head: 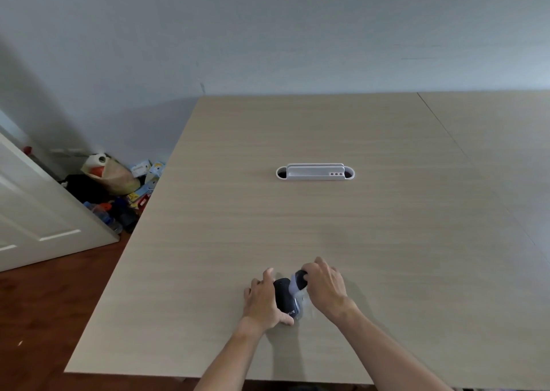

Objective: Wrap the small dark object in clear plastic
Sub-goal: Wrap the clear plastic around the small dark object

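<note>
A small dark rounded object with pale lettering lies on the light wooden table, near its front edge. Clear plastic covers its right side, looking greyish where it folds. My left hand cups the object's left side, thumb under its near end. My right hand pinches the plastic over the object's far end, fingers curled on it. How far the plastic reaches underneath is hidden.
A white cable-port insert sits in the table's middle. A seam splits the tabletop at the right. Off the left edge, bags, boxes and bottles are piled on the floor beside a white door.
</note>
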A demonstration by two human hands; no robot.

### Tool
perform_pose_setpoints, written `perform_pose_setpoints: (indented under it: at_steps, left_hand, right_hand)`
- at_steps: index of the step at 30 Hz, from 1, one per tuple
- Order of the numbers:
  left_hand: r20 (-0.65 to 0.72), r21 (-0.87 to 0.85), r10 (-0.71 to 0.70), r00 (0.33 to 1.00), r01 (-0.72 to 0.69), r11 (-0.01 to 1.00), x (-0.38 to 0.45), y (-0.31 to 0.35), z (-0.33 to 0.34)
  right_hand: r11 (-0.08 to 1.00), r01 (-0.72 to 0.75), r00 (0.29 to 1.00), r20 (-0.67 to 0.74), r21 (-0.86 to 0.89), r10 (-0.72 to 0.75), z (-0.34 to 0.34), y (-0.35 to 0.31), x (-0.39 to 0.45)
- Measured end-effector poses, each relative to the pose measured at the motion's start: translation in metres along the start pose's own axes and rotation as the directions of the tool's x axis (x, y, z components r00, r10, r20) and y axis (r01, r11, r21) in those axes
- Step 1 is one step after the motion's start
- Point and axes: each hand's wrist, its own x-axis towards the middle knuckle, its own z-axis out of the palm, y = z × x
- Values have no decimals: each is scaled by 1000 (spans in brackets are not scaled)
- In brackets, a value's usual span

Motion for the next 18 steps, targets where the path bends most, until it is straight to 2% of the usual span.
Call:
perform_pose_setpoints:
  at_steps: [2, 5, 7, 10, 11, 13, 16, 18]
  left_hand:
    - [-3, -34, -18, 1000, 18, 999, -1, -1, 1]
    - [-6, -64, -34, 999, 34, 997, -2, 0, 1]
    - [1, -86, -52, 999, 52, 995, -2, 1, 2]
    - [6, -138, -79, 997, 79, 987, -1, -1, 4]
    - [13, -167, -91, 996, 92, 982, -1, -3, 6]
    - [35, -234, -120, 992, 125, 964, -2, -6, 7]
    - [55, -261, -112, 992, 123, 958, 1, -12, 10]
    - [59, -256, -110, 992, 121, 959, 4, -15, 12]
  right_hand:
    - [998, 44, 999, -25, -34, -45, -3, -13, 8]
    - [990, 139, 989, 55, -37, -137, -4, -25, 19]
    - [995, 92, 992, 91, -28, -89, -5, -23, 23]
    - [999, 11, 999, 32, -42, -10, -12, -18, 27]
    - [1000, 15, 999, 32, -13, -15, -12, -18, 29]
    - [995, 63, 990, 119, 74, -72, -8, -19, 32]
    - [996, 90, 979, 184, 0, -89, -3, -19, 26]
    - [996, 45, 994, 102, -72, -37, -6, -19, 26]
